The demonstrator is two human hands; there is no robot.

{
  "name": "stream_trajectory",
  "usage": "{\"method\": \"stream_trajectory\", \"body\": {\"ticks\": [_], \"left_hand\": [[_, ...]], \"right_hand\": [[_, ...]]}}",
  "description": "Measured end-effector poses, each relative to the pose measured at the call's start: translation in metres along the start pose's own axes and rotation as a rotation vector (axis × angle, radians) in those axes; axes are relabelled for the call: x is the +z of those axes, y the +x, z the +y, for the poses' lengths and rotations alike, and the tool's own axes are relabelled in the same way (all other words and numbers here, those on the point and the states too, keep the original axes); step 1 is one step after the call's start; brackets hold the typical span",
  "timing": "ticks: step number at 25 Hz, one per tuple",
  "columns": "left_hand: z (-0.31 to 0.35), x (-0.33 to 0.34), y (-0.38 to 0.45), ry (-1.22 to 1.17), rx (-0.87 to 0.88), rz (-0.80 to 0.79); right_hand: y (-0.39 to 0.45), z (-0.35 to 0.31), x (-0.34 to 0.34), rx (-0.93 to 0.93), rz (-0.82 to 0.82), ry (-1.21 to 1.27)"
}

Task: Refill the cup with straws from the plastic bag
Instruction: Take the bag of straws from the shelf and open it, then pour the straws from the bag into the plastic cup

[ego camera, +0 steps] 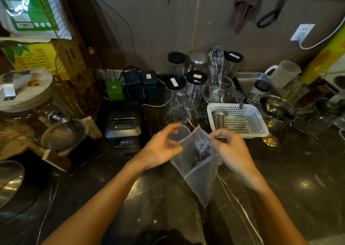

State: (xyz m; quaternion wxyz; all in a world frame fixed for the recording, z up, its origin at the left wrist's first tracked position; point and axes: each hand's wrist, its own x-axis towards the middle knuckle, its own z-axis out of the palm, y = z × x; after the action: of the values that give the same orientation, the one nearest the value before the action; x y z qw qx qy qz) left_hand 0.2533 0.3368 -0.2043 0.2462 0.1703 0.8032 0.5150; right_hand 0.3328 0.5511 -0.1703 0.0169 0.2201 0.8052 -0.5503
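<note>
A clear plastic bag [196, 177] hangs above the dark marble counter, its mouth pulled apart. Dark straws [202, 150] show inside, near the top of the bag. My left hand [161, 148] pinches the bag's left edge and also seems to hold a clear cup [177, 134] against the palm; the cup is hard to make out. My right hand [230, 150] pinches the bag's right edge at the opening.
A white perforated basket [248, 122] with a metal cup stands just behind my right hand. Clear jars [195, 89] with black lids, a whisk and glassware crowd the back. A black receipt printer [123, 125] sits behind my left hand. A metal bowl [9, 179] lies at far left.
</note>
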Motion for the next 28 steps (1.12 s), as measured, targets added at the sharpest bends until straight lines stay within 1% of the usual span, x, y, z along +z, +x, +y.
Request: {"method": "stream_trajectory", "body": {"ticks": [3, 13, 16, 18, 19, 20, 22, 23, 25, 27, 28], "left_hand": [[0.003, 0.009, 0.008, 0.049, 0.007, 0.007], [-0.002, 0.011, 0.013, 0.065, 0.022, -0.015], [0.003, 0.012, 0.012, 0.083, 0.052, -0.041], [0.006, 0.013, 0.012, 0.085, 0.056, -0.052], [0.007, 0.013, 0.012, 0.085, 0.064, -0.054], [0.008, 0.014, 0.012, 0.083, 0.079, -0.056], [0.011, 0.014, 0.012, 0.061, 0.114, -0.054], [0.013, 0.015, 0.013, 0.040, 0.126, -0.058], [0.020, 0.017, 0.012, -0.001, 0.146, -0.084], [0.032, 0.019, 0.012, -0.053, 0.179, -0.123], [0.038, 0.020, 0.013, -0.080, 0.202, -0.139]], "right_hand": [[-0.001, 0.003, 0.002, -0.001, 0.000, -0.002], [-0.004, 0.002, 0.001, -0.010, -0.011, -0.015], [-0.006, 0.001, -0.001, -0.018, -0.088, -0.009], [-0.006, 0.002, -0.006, -0.038, -0.137, 0.078], [-0.003, 0.009, -0.009, -0.017, -0.101, 0.145], [0.004, 0.020, -0.012, 0.028, -0.024, 0.208], [0.025, 0.056, -0.016, 0.194, 0.133, 0.244], [0.033, 0.076, -0.015, 0.306, 0.145, 0.249], [0.041, 0.116, -0.002, 0.482, 0.047, 0.376], [0.040, 0.145, 0.015, 0.561, -0.067, 0.545], [0.038, 0.155, 0.022, 0.587, -0.097, 0.608]]}}
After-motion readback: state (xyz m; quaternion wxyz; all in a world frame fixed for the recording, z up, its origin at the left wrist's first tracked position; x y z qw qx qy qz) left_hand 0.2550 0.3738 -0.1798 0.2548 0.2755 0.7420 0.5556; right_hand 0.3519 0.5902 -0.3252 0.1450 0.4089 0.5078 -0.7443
